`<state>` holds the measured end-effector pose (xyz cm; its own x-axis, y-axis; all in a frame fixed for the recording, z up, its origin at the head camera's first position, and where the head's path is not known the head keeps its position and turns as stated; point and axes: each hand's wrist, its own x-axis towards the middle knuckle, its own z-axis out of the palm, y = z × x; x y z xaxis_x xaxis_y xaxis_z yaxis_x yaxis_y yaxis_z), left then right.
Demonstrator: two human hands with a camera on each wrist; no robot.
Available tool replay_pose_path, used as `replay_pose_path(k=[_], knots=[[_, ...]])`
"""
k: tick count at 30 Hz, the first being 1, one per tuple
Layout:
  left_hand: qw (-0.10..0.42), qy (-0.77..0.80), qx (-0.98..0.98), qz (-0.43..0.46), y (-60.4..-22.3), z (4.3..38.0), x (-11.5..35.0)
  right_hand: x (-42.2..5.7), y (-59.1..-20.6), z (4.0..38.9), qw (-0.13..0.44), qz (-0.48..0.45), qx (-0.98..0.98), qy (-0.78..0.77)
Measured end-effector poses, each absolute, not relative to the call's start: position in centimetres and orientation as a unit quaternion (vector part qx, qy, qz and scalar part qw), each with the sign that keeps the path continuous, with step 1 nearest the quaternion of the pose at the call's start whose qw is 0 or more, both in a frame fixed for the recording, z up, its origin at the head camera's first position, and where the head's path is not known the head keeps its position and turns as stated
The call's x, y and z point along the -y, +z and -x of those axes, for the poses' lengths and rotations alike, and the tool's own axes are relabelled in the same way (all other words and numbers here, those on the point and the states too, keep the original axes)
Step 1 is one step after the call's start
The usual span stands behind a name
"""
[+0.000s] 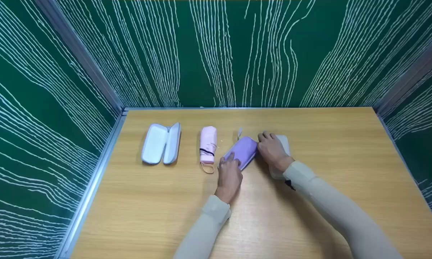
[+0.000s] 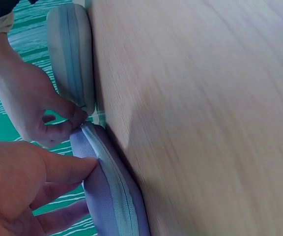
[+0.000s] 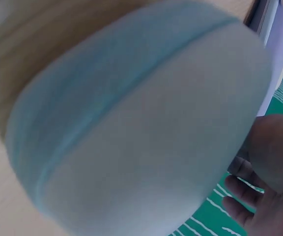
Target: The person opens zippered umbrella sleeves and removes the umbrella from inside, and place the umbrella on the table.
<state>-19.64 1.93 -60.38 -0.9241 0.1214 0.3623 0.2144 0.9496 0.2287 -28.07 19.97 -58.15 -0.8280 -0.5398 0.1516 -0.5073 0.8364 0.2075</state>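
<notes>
A purple zippered pencil case lies slantwise on the table between the hands. My left hand grips its near end; in the left wrist view the thumb presses beside the pale zip band. At the far end, my right hand pinches the case's corner by the zip with thumb and index finger; the zip pull itself is hidden. Under my right wrist is a second zippered case, pale grey with a light blue band, partly covered by the hand and sleeve in the head view.
A pink folded umbrella with a wrist loop lies left of the purple case. Farther left is an open glasses case with a pale lining. Green walls with white wavy lines border the wooden table at the back and sides.
</notes>
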Motion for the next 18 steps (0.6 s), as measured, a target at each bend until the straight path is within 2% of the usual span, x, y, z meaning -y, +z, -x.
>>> replay_pose_path(k=[6,18], knots=[[0.188,-0.136,0.970,0.075,-60.3,19.7,-2.1,-19.3,-58.8,27.3,0.160,-0.284,0.943,-0.070],[0.182,-0.142,0.971,0.068,-60.2,19.7,-2.4,-18.6,-59.5,26.6,0.180,-0.290,0.939,-0.051]])
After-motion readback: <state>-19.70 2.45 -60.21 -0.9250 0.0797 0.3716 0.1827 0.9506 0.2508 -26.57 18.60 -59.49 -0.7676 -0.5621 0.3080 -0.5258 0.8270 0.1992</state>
